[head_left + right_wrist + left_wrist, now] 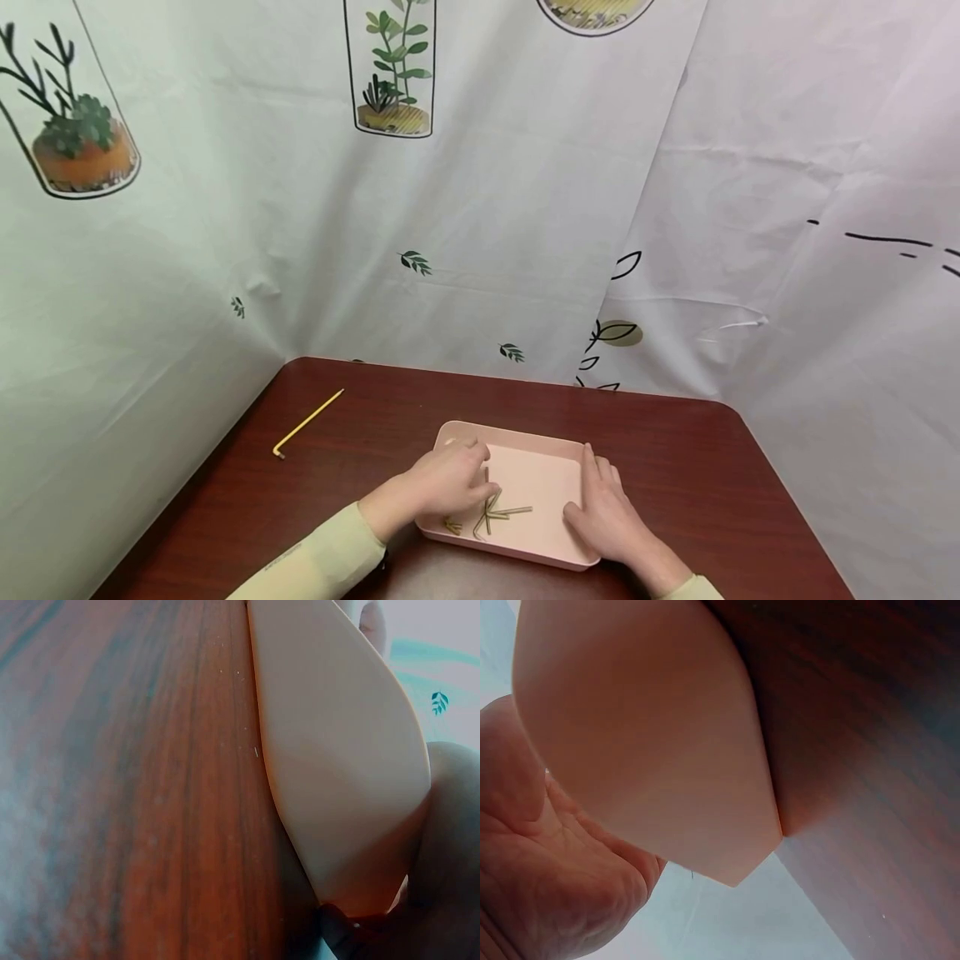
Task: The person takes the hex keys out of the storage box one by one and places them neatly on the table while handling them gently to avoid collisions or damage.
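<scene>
A pink rectangular tray (528, 442) lies on the table. My left hand (450, 479) reaches over its left side from above, fingers bent down and thumb low near a loose pile of brass-coloured hex keys (495, 514). One key shows upright between thumb and fingers in the head view; I cannot tell whether they pinch it. Several shorter bent pieces (453, 526) lie in the near left corner. My right hand (603, 504) grips the tray's right wall, thumb inside and fingers along the outside. The left wrist view shows the tray's outer wall (645, 750) beside the left palm.
A long yellow L-shaped rod (307, 423) lies on the dark red wooden table (675, 450), left of the tray. White printed curtains (517, 208) hang close behind the table and along both sides.
</scene>
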`<act>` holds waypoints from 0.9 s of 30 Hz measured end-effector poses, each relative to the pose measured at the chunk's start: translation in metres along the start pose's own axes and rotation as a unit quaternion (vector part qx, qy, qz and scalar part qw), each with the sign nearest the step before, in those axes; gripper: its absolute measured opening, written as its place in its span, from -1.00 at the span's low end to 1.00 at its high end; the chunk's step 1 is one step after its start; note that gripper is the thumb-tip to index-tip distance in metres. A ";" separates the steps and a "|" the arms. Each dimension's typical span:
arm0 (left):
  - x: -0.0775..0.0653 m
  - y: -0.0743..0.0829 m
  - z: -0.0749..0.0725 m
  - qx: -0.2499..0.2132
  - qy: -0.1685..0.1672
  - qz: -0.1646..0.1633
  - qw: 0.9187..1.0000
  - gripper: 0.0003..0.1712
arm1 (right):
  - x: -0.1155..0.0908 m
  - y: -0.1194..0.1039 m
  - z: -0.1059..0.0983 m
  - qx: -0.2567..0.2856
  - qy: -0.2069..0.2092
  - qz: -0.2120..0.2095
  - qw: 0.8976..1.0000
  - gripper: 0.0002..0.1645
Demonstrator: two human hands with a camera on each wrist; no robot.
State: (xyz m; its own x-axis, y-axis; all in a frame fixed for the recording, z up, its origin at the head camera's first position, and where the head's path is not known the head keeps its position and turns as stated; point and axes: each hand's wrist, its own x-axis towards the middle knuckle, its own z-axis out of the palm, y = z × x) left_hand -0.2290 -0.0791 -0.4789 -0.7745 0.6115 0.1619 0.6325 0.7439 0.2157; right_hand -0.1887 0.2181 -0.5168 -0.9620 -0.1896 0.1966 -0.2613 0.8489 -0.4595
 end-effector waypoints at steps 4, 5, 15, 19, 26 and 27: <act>0.000 0.002 0.002 -0.001 -0.009 0.000 1.000 -0.62 | 0.001 0.000 -0.001 -0.005 0.010 -0.011 1.000 0.19; 0.000 0.002 0.003 -0.002 -0.010 -0.001 1.000 -0.63 | 0.001 0.000 0.000 -0.005 0.012 -0.012 1.000 0.19; 0.002 0.002 0.010 0.000 -0.005 -0.008 1.000 -0.69 | 0.001 0.002 0.000 0.000 -0.003 0.000 1.000 0.21; 0.004 0.000 0.013 -0.002 -0.005 -0.010 1.000 -0.70 | 0.001 0.001 0.000 0.000 -0.002 0.000 1.000 0.20; 0.007 0.002 0.013 0.015 -0.012 -0.012 1.000 -0.67 | 0.000 -0.001 -0.002 -0.001 -0.001 0.000 1.000 0.20; 0.007 0.002 0.013 0.019 -0.014 -0.013 1.000 -0.66 | 0.000 -0.001 -0.003 -0.001 0.000 -0.002 1.000 0.20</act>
State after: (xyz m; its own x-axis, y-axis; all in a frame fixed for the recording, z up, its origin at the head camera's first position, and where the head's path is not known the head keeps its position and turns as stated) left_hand -0.2330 -0.0695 -0.4896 -0.7901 0.5991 0.1300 0.6129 0.7689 0.1819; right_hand -0.1881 0.2184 -0.5140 -0.9609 -0.1924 0.1989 -0.2646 0.8495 -0.4564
